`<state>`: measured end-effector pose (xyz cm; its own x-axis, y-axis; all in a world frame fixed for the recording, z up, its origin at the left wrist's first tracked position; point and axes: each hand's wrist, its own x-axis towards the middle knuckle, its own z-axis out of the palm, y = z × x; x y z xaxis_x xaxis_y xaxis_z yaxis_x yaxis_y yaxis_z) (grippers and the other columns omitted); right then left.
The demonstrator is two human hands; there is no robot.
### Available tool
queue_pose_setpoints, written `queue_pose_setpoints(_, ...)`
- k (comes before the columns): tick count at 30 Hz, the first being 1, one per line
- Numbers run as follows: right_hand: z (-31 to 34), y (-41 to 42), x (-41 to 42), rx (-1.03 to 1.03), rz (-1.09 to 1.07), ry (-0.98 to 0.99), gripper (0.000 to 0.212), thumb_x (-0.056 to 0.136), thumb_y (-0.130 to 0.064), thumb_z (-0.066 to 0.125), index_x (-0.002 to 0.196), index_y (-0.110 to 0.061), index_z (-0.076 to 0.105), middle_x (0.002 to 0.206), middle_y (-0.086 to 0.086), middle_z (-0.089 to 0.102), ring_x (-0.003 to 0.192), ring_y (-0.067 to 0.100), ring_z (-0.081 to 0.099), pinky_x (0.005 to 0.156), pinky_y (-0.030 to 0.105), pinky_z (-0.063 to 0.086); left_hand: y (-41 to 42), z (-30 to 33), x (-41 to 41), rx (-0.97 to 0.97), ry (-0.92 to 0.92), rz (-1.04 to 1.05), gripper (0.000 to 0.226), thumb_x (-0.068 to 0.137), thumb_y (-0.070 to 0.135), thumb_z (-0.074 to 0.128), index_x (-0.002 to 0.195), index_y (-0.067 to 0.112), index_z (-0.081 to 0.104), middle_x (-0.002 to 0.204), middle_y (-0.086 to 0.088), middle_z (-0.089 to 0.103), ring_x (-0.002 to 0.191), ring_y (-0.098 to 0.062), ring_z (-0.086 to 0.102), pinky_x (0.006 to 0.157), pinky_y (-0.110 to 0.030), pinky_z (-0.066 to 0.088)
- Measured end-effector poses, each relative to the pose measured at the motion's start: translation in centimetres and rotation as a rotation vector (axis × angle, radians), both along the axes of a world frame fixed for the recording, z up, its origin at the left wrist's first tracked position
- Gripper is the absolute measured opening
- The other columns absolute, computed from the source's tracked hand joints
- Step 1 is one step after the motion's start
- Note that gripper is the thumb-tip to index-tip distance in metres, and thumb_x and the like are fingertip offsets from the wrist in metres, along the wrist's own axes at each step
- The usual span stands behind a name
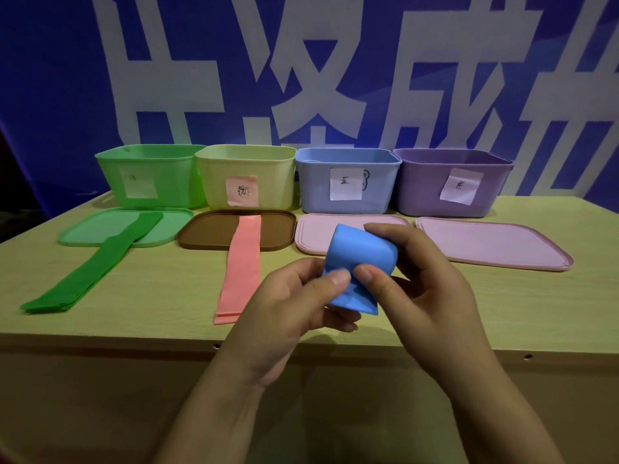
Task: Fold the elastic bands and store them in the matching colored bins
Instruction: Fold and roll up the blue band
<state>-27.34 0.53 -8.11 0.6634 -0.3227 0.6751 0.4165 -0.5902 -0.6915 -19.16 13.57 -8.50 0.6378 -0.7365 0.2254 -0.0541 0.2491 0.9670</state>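
On the table (140, 293) before me, from the left, lie a green band (97, 262) across a green lid (83, 229), a pink band (242, 266) across a brown lid (207, 234), then two pink lids (315, 234). Four bins stand behind: green (150, 177), yellow (246, 175), blue (348, 182), purple (452, 182). My left hand (294, 306) and right hand (425, 289) both pinch the folded blue band (360, 259) above the table.

four bins (248, 175) behind four lids (234, 229)
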Motion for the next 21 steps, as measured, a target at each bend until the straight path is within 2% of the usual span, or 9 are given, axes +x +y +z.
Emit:
queue_pose_setpoints(3, -0.4, 0.0, 0.1, -0.058, 0.008, 0.012, 0.031, 0.08, -0.03, 0.064, 0.106, -0.042, 0.051, 0.11, -0.023, 0.054, 0.105, 0.004, 0.057, 0.077, 0.015, 0.052, -0.2, 0.2, 0.0, -0.011, 0.02, 0.059, 0.063, 0.056, 0.06, 0.075, 0.099, 0.015, 0.067, 0.09, -0.007, 0.072, 0.078, -0.018, 0.069, 0.06, -0.026, 0.054)
queue_pose_setpoints(5, -0.5, 0.1, 0.3, -0.083, 0.024, 0.008, 0.032, 0.078, -0.034, 0.065, 0.106, -0.043, 0.052, 0.111, -0.023, 0.054, 0.107, 0.005, 0.057, 0.08, 0.017, 0.052, -0.5, 0.3, -0.1, 0.023, -0.042, 0.151, 0.066, 0.053, 0.069, 0.072, 0.095, 0.018, 0.067, 0.089, -0.004, 0.073, 0.078, -0.018, 0.07, 0.059, -0.024, 0.054)
queue_pose_setpoints(8, -0.1, -0.4, 0.1, -0.004, 0.126, 0.043, 0.034, 0.076, -0.032, 0.069, 0.107, -0.038, 0.056, 0.111, -0.02, 0.058, 0.107, 0.007, 0.059, 0.082, 0.021, 0.053, -0.6, 0.5, -0.2, 0.014, -0.054, 0.208, 0.051, 0.056, 0.058, 0.069, 0.09, 0.021, 0.066, 0.083, 0.001, 0.073, 0.073, -0.016, 0.07, 0.057, -0.023, 0.053)
queue_pose_setpoints(10, 0.4, -0.7, -0.2, 0.124, 0.242, 0.107, 0.033, 0.078, -0.028, 0.067, 0.11, -0.032, 0.058, 0.109, -0.018, 0.061, 0.101, 0.006, 0.062, 0.077, 0.021, 0.054, -0.5, 0.7, -0.3, -0.01, -0.061, 0.193, 0.046, 0.056, 0.051, 0.073, 0.091, 0.021, 0.066, 0.081, 0.002, 0.073, 0.07, -0.014, 0.069, 0.056, -0.022, 0.053)
queue_pose_setpoints(13, 0.7, -0.8, -0.5, 0.149, 0.226, 0.145, 0.033, 0.078, -0.039, 0.062, 0.11, -0.037, 0.056, 0.105, -0.02, 0.062, 0.095, 0.003, 0.063, 0.072, 0.018, 0.052, -0.3, 0.7, -0.2, -0.012, -0.107, 0.168, 0.043, 0.057, 0.048, 0.069, 0.093, 0.023, 0.066, 0.085, 0.005, 0.074, 0.075, -0.014, 0.07, 0.061, -0.023, 0.055)
queue_pose_setpoints(15, 0.6, -0.7, -0.3, 0.076, 0.138, 0.129, 0.031, 0.076, -0.044, 0.064, 0.106, -0.041, 0.056, 0.104, -0.022, 0.061, 0.097, 0.003, 0.061, 0.075, 0.018, 0.052, -0.3, 0.5, -0.1, 0.003, -0.103, 0.144, 0.045, 0.057, 0.047, 0.068, 0.096, 0.025, 0.065, 0.09, 0.006, 0.074, 0.08, -0.014, 0.071, 0.067, -0.026, 0.056)
queue_pose_setpoints(18, 0.6, -0.7, -0.2, -0.117, 0.019, 0.078, 0.031, 0.077, -0.048, 0.056, 0.108, -0.043, 0.054, 0.109, -0.024, 0.058, 0.105, 0.002, 0.056, 0.085, 0.017, 0.048, 0.1, 0.4, 0.4, -0.03, -0.038, 0.021, 0.037, 0.071, 0.034, 0.077, 0.103, 0.02, 0.066, 0.097, 0.0, 0.073, 0.085, -0.015, 0.07, 0.07, -0.026, 0.055)
queue_pose_setpoints(19, 0.6, -0.8, -0.2, -0.197, -0.009, 0.047, 0.032, 0.079, -0.045, 0.056, 0.111, -0.04, 0.055, 0.11, -0.024, 0.058, 0.106, -0.001, 0.054, 0.086, 0.014, 0.046, 0.3, 0.5, 0.4, -0.069, -0.001, -0.037, 0.037, 0.071, 0.033, 0.078, 0.104, 0.017, 0.068, 0.098, -0.003, 0.072, 0.083, -0.015, 0.069, 0.068, -0.025, 0.054)
queue_pose_setpoints(21, 0.4, -0.8, 0.0, -0.341, -0.041, -0.018, 0.035, 0.081, -0.036, 0.059, 0.115, -0.027, 0.056, 0.113, -0.023, 0.054, 0.108, -0.008, 0.05, 0.089, 0.009, 0.04, 0.4, 0.7, 0.6, -0.125, 0.032, -0.1, 0.048, 0.064, 0.045, 0.081, 0.102, 0.019, 0.072, 0.098, -0.005, 0.071, 0.08, -0.014, 0.067, 0.067, -0.024, 0.053)
